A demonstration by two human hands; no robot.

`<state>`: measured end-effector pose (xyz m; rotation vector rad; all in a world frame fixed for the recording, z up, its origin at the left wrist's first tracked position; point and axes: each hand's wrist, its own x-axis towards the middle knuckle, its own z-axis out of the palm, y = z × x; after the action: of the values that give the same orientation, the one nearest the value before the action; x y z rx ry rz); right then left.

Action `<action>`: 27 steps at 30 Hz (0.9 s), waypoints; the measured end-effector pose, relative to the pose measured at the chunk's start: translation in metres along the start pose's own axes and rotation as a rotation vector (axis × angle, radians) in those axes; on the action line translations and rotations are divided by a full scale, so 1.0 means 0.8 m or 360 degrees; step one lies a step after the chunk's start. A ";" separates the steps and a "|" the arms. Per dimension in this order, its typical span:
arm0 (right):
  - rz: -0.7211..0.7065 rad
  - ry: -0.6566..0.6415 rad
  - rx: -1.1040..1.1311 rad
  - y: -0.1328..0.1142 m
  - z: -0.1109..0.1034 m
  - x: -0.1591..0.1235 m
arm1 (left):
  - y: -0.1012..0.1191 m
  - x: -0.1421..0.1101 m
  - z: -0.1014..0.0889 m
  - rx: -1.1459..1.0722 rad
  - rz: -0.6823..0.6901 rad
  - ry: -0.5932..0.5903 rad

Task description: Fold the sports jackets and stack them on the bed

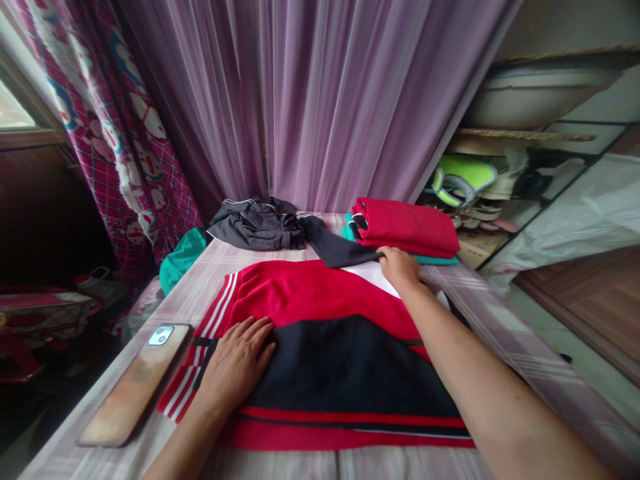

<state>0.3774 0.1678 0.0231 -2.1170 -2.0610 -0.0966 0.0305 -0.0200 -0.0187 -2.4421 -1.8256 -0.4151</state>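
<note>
A red, black and white jacket (350, 360) lies spread over the cloth-covered table, its striped red-and-white ribbing toward the left. My left hand (240, 360) rests flat on the jacket's left part, fingers stretched out. Farther off, my right hand (399, 268) pinches the end of a dark sleeve (345, 247) that reaches across from the left, over the jacket's far edge. A white patch of fabric (373, 277) shows beside the right hand. The right forearm covers part of the jacket's right side.
A phone (135, 387) lies at the table's left edge. Behind the jacket are a crumpled dark grey garment (257, 225) and a folded red-and-green clothes stack (407, 230). Purple curtains (310, 100) hang at the back; a shelf with a green visor (465, 177) stands right.
</note>
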 end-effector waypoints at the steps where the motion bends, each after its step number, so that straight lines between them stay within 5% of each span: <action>1: 0.0108 0.0057 -0.0017 0.003 -0.002 0.004 | 0.000 0.000 0.000 0.0005 0.0003 0.0001; 3: 0.0123 0.0164 -0.0006 0.006 -0.001 0.003 | 0.000 0.000 0.000 0.0008 0.0009 0.0001; 6: -0.0293 0.0290 0.0140 -0.003 0.015 -0.017 | -0.001 0.000 0.001 -0.0011 0.0013 -0.0005; 10: -0.0855 0.0060 0.0217 -0.018 0.048 -0.040 | -0.001 0.001 0.003 -0.0032 -0.0003 0.0011; 16: -0.0402 -0.0171 -0.0013 -0.033 0.048 -0.031 | 0.000 0.000 0.005 -0.0038 0.0004 0.0027; 20: -0.0649 -0.0136 0.0169 -0.067 0.034 -0.060 | -0.001 -0.001 0.007 -0.0051 0.0007 0.0043; 23: -0.0909 -0.0319 0.0308 -0.082 0.037 -0.092 | -0.002 -0.002 0.008 -0.0046 0.0021 0.0033; 27: -0.0681 -0.0443 0.0196 -0.078 0.040 -0.107 | -0.004 -0.002 0.011 -0.0035 0.0025 0.0025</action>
<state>0.3095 0.0903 -0.0180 -1.6662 -2.5767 0.2758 0.0283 -0.0184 -0.0276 -2.4582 -1.8044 -0.4545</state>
